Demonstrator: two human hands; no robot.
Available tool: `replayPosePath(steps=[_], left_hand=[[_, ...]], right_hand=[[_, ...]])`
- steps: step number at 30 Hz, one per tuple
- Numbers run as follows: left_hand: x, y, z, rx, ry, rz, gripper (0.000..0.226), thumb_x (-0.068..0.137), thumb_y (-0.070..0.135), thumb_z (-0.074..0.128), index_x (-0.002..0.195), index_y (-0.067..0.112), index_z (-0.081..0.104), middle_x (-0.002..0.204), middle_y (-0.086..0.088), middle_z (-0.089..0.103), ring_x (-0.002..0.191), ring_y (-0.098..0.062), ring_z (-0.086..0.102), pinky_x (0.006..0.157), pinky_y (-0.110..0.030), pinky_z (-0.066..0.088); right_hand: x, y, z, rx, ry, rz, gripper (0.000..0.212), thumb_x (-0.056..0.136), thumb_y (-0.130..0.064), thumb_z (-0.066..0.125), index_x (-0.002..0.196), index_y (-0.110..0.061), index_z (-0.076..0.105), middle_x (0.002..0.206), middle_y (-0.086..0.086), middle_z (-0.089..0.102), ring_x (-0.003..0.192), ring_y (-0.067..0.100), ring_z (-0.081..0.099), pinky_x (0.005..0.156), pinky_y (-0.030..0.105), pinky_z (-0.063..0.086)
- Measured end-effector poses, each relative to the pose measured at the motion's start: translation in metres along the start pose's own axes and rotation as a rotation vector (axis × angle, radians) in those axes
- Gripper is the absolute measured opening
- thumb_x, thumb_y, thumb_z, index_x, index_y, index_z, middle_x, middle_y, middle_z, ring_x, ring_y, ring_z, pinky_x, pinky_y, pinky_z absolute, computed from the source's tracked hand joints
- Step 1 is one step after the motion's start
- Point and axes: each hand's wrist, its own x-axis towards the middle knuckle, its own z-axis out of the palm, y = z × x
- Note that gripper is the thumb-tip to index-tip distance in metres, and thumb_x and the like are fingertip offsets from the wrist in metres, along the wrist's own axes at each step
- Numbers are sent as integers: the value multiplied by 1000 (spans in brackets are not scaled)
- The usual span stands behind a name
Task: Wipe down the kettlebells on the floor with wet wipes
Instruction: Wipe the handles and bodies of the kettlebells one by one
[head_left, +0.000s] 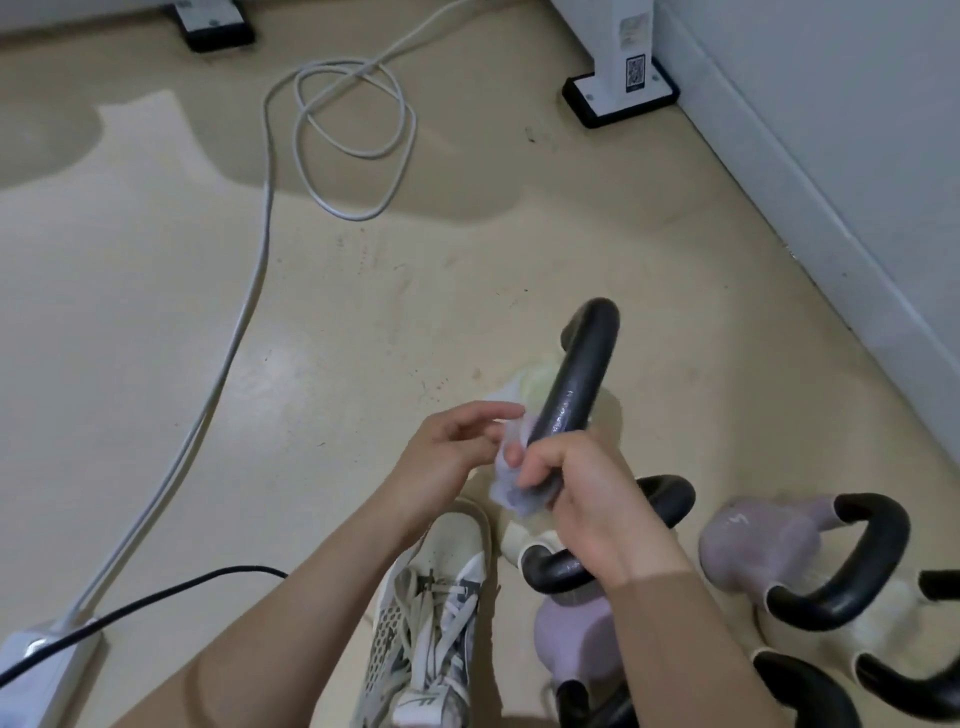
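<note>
A person looks down at the tan floor (156, 364). The right hand (597, 499) is wrapped around the black handle (579, 374) of a pale yellow-green kettlebell (535, 382). Its fingers (540, 467) are curled tight on the low end of the handle. The handle points up and away from the person. The round part of this kettlebell is mostly hidden behind the handle.

The left hand (457, 447) is just beside the right hand. Its fingers are bent loosely, and the thumb and one finger pinch a crumpled wet wipe (511, 491). The wipe touches the handle right where the right hand holds it.

More kettlebells sit on the floor near the person's right side. A cream one (524, 543) with a black handle is partly under the right hand. A purple one (571, 634) sits below it. Another purple one (753, 535) lies tilted farther right, with cream ones near it at the edge of the view.

A white and grey shoe (431, 618) is between the two arms. A white cable (353, 130) loops on the floor far ahead. A white power strip (36, 670) lies at the bottom left with a black cord (156, 597) running from it. A white wall (831, 130) stands on the right.
</note>
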Motion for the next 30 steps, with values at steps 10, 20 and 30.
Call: replayPosePath(steps=[10,20,30], left_hand=[[4,33,-12,10,-26,-13,32,95,27,48,110,13,72,93,-3,71,90,-13,63,89,-34,48],[-1,19,-5,36,-204,73,30,91,23,60,119,13,66,115,-10,70,110,-27,64,98,-35,48],[8,35,-10,115,-46,10,39,82,53,61,83,14,64,77,-3,60,74,-16,56,77,-30,49]], right_hand=[[19,-38,-7,-488,-172,36,48,48,10,57,93,-9,55,65,8,56,57,17,55,51,24,44],[13,-21,-8,-42,-17,-63,36,64,13,48,95,-4,57,78,14,56,78,29,58,62,28,51],[26,-33,-1,236,-13,98,47,87,-47,61,99,-2,59,82,19,68,86,32,68,90,46,54]])
